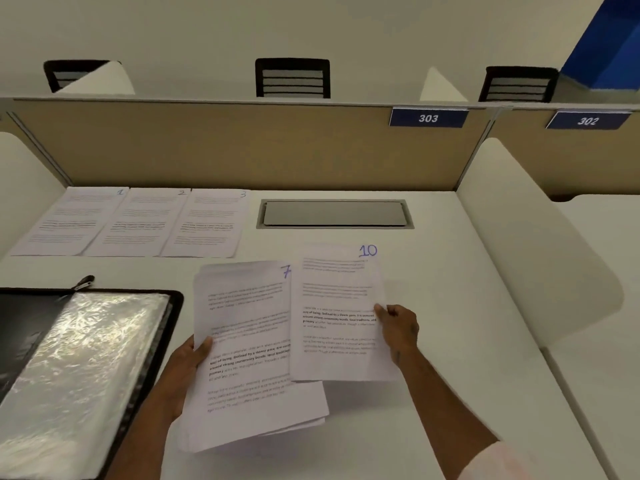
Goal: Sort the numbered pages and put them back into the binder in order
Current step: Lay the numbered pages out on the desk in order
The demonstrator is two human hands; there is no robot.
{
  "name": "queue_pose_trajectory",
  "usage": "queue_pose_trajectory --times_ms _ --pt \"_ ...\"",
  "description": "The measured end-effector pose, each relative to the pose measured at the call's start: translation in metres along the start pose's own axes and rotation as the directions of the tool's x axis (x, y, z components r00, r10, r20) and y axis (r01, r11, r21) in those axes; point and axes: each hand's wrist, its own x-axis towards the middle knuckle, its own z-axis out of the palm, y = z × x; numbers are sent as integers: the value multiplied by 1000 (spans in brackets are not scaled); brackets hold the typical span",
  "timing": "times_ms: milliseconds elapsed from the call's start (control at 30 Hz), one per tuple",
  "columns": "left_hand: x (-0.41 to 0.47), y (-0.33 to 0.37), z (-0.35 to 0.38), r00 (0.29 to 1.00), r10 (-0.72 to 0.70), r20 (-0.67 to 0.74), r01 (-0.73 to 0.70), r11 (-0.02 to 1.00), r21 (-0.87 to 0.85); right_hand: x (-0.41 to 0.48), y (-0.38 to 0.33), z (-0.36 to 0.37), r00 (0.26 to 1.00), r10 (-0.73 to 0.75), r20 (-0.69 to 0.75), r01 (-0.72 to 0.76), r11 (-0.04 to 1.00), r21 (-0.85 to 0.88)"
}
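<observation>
White page 10 (337,296) is pinched aside by fingers (381,310) of the right hand (398,329) — likely out of turn — while the left hand (188,362) clasps the stack (249,393) (7 topmost).

1 view, head-worn, wide-angle. Looks forward and down over white desk (450,306) from near edge. Close range: left hand (188,362) with stack of pages (242,341) and right hand (398,327) with loose page (336,289) fill lower centre, forearms entering from bottom. Binder (86,358) cut by left and bottom edges. Partition (242,147) spans mid-frame, 3 chairs (292,77) beyond, at top. Straight lines bow toward frame edges.
</observation>
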Motion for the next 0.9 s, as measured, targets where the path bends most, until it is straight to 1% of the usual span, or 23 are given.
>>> queue_pose_trajectory --times_ms 67,133,267,433,500,567,600,633,667,700,733,767,800,833,867,900 --pt "-6 -3 -4 999 10 -48 -10 1000 2 20 2 -8 1000 -1 -18 0 998 -68" --pt "-11 -3 -7 996 22 -91 -21 1000 8 37 5 -12 1000 -20 -24 16 984 -179" --pt "-18 -3 -7 993 13 -119 -12 1000 11 58 12 -14 999 -21 -45 6 948 -317" --pt "-21 -2 -3 993 2 -119 3 999 42 62 15 -15 995 25 -96 -54 947 -317" --pt "-19 -3 -1 993 13 -115 -7 999 52 59 12 -15 992 15 -124 -54 946 -320" --pt "-19 -3 1 994 15 -105 -9 998 62 45 7 -12 984 -52 -171 -12 936 -353" --pt "-18 -1 2 996 18 -93 -13 998 59 35 4 -8 978 -106 -178 38 936 -350" --pt "-17 0 2 997 23 -77 -19 998 53 21 0 -2 980 -140 -139 90 944 -316" --pt "-16 1 3 998 26 -64 -23 998 50 6 -6 4 989 -138 -44 124 963 -239" --pt "-15 2 4 998 31 -50 -29 998 49 -11 -12 10 990 -94 105 108 984 -141" --pt "-15 4 4 999 38 -31 -36 998 44 -31 -19 16 959 -35 282 54 997 -59" --pt "-14 6 4 999 46 -8 -46 998 40 -50 -22 21 899 1 438 11 1000 -26" --pt "-14 8 4 999 52 14 -52 998 39 -65 -22 27 843 3 537 11 1000 -22" --pt "-13 9 3 998 57 39 -59 997 44 -76 -17 34 817 -11 577 29 999 -23" --pt "-13 10 3 996 68 58 -70 996 47 -84 -12 40 816 -23 578 37 999 -13" --pt "-13 10 3 994 80 70 -84 995 49 -91 -7 45 830 -26 557 31 1000 0"
